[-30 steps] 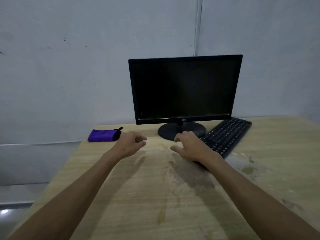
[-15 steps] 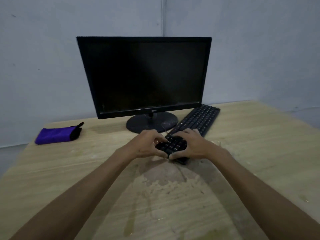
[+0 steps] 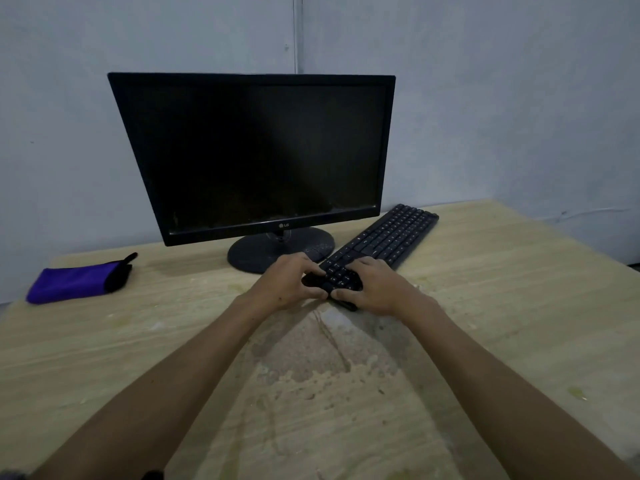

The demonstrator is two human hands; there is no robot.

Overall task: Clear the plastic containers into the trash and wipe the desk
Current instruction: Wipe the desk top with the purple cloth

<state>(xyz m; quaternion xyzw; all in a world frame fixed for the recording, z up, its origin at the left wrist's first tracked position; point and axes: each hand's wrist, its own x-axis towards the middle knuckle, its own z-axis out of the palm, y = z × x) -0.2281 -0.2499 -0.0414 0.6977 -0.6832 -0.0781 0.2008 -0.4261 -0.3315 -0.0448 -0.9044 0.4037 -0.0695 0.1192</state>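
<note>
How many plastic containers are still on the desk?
0. None shows on the desk. On it are only a monitor, a keyboard gripped by the left hand and right hand, and a purple cloth. Something could be hidden behind the monitor.

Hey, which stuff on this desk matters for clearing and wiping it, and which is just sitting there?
Part of the job:
stained light wooden desk
folded purple cloth
black keyboard, gripped at its near end by left hand and right hand

Just there:
black flat monitor

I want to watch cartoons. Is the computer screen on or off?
Off, it seems. The monitor screen is all black, with no picture or light showing. Both hands are busy gripping the near end of the keyboard instead.
</note>
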